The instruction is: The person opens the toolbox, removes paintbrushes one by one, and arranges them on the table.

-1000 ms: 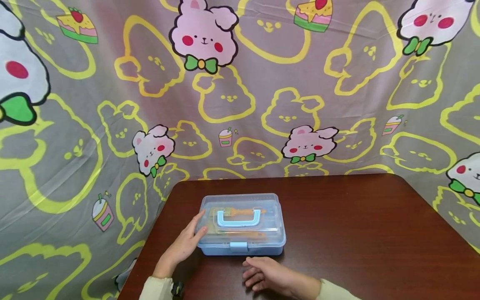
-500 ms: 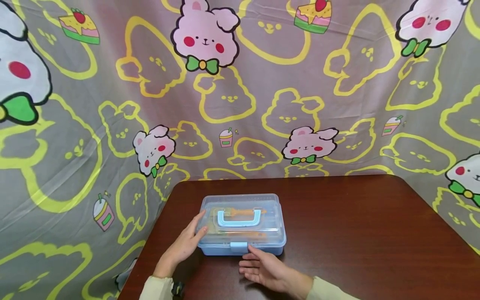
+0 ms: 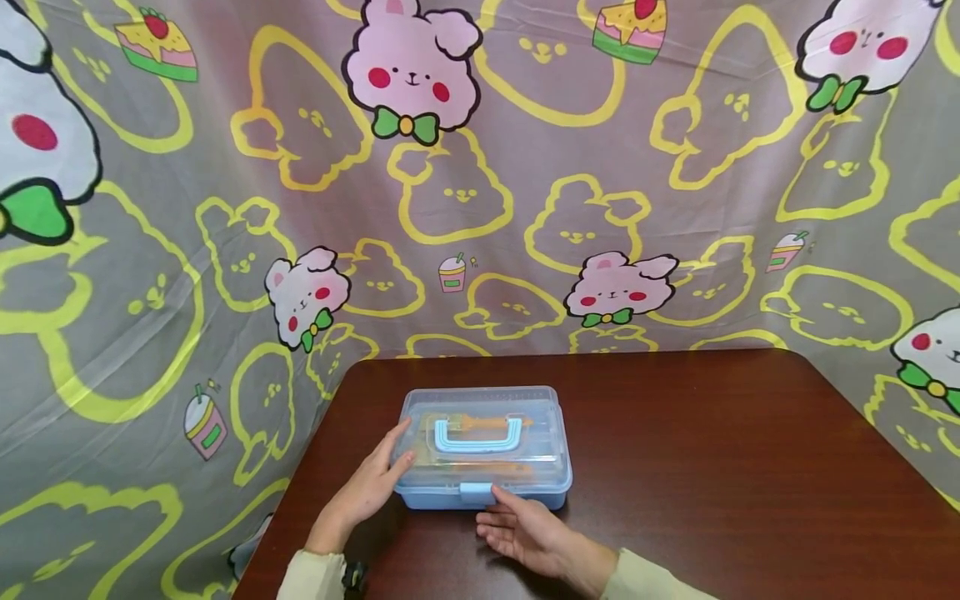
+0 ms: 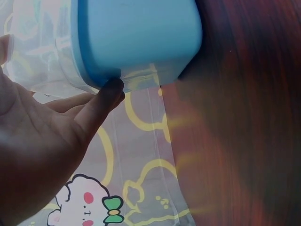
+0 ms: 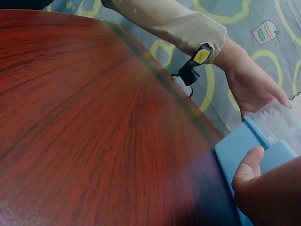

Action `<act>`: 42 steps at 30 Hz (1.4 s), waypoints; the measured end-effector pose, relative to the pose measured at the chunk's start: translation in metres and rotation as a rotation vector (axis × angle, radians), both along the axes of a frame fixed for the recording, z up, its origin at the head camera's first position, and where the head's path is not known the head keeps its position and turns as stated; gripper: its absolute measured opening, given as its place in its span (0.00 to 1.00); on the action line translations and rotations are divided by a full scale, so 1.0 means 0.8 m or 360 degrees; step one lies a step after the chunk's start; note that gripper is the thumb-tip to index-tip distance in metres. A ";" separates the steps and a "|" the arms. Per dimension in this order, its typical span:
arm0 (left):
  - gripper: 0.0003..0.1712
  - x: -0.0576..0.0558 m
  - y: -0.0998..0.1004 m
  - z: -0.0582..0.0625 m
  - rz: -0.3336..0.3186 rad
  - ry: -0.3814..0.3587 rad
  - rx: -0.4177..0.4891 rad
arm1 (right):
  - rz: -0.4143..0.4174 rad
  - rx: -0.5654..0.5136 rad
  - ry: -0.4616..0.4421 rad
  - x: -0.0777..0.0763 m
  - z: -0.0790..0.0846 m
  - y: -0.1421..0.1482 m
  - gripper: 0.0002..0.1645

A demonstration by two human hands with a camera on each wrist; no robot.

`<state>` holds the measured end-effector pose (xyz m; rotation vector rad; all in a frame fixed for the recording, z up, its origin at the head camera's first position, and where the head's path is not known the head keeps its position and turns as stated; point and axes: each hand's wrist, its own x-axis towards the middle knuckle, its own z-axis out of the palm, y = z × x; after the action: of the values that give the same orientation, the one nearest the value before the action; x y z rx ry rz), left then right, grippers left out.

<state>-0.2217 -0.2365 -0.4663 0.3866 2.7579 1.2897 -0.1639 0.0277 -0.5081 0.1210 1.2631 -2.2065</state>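
Note:
A plastic storage box (image 3: 431,500) with a light blue base and a clear lid (image 3: 555,417) stands closed on the table. Its blue handle (image 3: 477,447) lies folded on the lid, and a blue latch (image 3: 476,493) sits at the front middle. My left hand (image 3: 363,492) rests against the box's left end, fingers extended along the side and thumb at the lid's front corner. My right hand (image 3: 532,533) is at the front, its thumb tip right at the latch's right edge, the other fingers loosely bent below. Orange and yellowish items (image 3: 476,423) show blurred through the lid.
The box stands toward the left of a dark brown wooden table (image 3: 712,467). A printed cloth (image 3: 510,208) with rabbit figures hangs behind and at both sides. My left wrist carries a black strap with a yellow-faced device (image 5: 202,56).
My right hand has moved up and slightly left, bringing its thumb from in front of the box to the latch. My left hand and the box have stayed in place.

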 end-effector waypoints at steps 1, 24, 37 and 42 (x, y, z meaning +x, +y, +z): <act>0.36 0.000 0.000 0.000 0.0003 -0.0002 0.0000 | -0.0002 0.0005 -0.0002 -0.001 0.000 0.000 0.39; 0.38 0.002 0.000 0.002 0.0007 -0.0015 -0.0028 | 0.0043 0.0204 0.0066 -0.005 -0.003 -0.001 0.42; 0.37 0.006 0.002 0.001 0.0051 -0.0034 -0.0022 | -0.0006 0.0030 -0.0002 -0.001 0.004 -0.006 0.32; 0.37 0.006 0.003 0.002 0.0063 -0.0034 -0.0027 | -0.0008 0.0126 0.0053 0.001 0.002 -0.006 0.38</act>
<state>-0.2169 -0.2338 -0.4649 0.3170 2.7705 1.2703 -0.1633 0.0232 -0.5067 0.1188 1.3698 -2.1716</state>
